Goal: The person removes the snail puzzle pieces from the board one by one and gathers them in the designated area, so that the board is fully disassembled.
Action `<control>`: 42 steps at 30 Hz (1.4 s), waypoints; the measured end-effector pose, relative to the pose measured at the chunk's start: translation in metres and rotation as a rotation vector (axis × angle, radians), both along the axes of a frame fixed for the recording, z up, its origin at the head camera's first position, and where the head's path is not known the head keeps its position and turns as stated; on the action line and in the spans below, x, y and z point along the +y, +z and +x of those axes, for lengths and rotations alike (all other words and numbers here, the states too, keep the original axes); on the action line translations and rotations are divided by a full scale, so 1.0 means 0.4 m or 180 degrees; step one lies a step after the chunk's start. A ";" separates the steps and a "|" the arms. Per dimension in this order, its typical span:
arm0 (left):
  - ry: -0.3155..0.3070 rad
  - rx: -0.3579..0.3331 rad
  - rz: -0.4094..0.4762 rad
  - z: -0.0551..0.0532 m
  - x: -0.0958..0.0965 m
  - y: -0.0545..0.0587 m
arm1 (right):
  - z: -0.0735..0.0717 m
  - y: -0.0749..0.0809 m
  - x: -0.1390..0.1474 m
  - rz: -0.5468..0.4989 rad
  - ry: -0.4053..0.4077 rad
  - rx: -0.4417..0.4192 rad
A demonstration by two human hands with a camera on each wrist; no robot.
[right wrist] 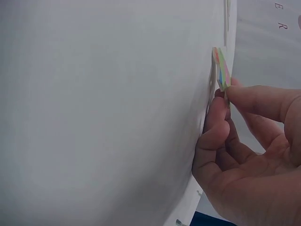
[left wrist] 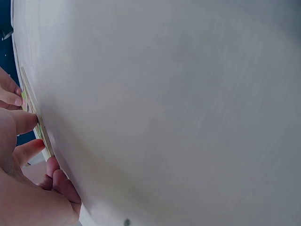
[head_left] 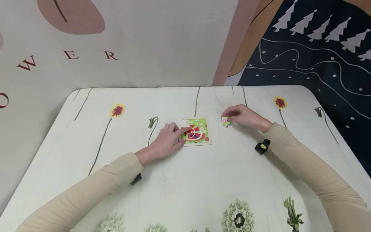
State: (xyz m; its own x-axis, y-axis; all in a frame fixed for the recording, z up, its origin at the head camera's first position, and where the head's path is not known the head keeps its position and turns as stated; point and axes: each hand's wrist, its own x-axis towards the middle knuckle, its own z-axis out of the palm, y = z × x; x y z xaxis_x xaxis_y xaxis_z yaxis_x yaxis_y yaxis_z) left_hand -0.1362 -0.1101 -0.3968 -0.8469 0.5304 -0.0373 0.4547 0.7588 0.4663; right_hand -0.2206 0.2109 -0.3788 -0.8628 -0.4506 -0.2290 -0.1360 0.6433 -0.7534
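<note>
- The square puzzle (head_left: 200, 132) lies flat on the counter (head_left: 179, 180), a pale frame around a green picture with red curves and blue patches; its upper left shows a pale patch.
- The left hand (head_left: 166, 140) rests its index finger on the picture, thumb at the near left edge.
- The puzzle piece (head_left: 224, 121), green with a pink flower and a lower knob, is pinched by the right hand (head_left: 244, 115), apart from the puzzle, to its right.

Left hand (left wrist: 26, 176) on a thin board (left wrist: 43, 132) — right hand (left wrist: 8, 93) beyond.
</note>
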 end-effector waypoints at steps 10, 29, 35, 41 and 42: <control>-0.0022 -0.0024 -0.0058 -0.001 0.003 0.012 | 0.003 0.008 0.002 0.0077 -0.0069 -0.0107; -0.0001 0.0114 0.0065 -0.002 0.011 0.004 | 0.002 0.020 -0.024 0.0037 -0.0150 -0.0051; 0.0027 0.0064 0.0136 0.001 0.009 0.005 | 0.000 0.023 -0.061 -0.0135 -0.0052 -0.0053; 0.0043 -0.0050 0.0148 0.005 0.009 0.009 | 0.000 0.021 -0.088 -0.0162 0.0047 -0.0068; 0.0044 -0.0069 0.0153 0.005 0.009 0.010 | 0.000 0.021 -0.092 -0.0159 0.0056 -0.0066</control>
